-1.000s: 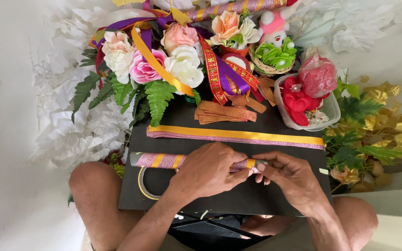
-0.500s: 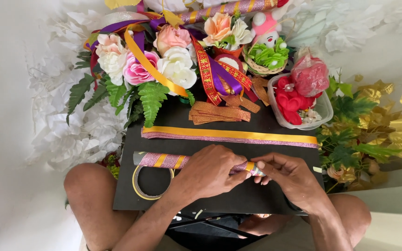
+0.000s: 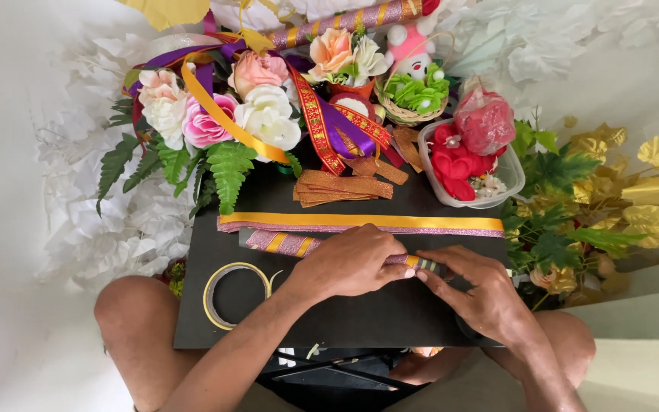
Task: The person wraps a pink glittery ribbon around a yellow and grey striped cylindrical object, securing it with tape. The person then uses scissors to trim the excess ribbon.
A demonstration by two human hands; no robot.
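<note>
A black board (image 3: 360,320) lies across my lap. On it a pink glitter strip with yellow ribbon (image 3: 280,243) runs left to right. My left hand (image 3: 348,263) presses down on the strip's middle and covers it. My right hand (image 3: 482,294) pinches the strip's right end between its fingertips, close to the left hand's fingers. A longer pink and yellow ribbon strip (image 3: 360,223) lies just beyond, parallel to the first. A roll of yellow tape (image 3: 236,294) sits flat on the board at the left.
A stack of orange glitter strips (image 3: 343,187) lies behind the ribbons. Artificial flowers with fern leaves (image 3: 215,122) and purple and red ribbons crowd the far side. A clear plastic box of red flowers (image 3: 467,164) stands at the right, beside gold leaves (image 3: 650,198).
The view has shifted slightly. Both hands stay on the striped strip, with the right fingers working at its right end; nothing else has moved.
</note>
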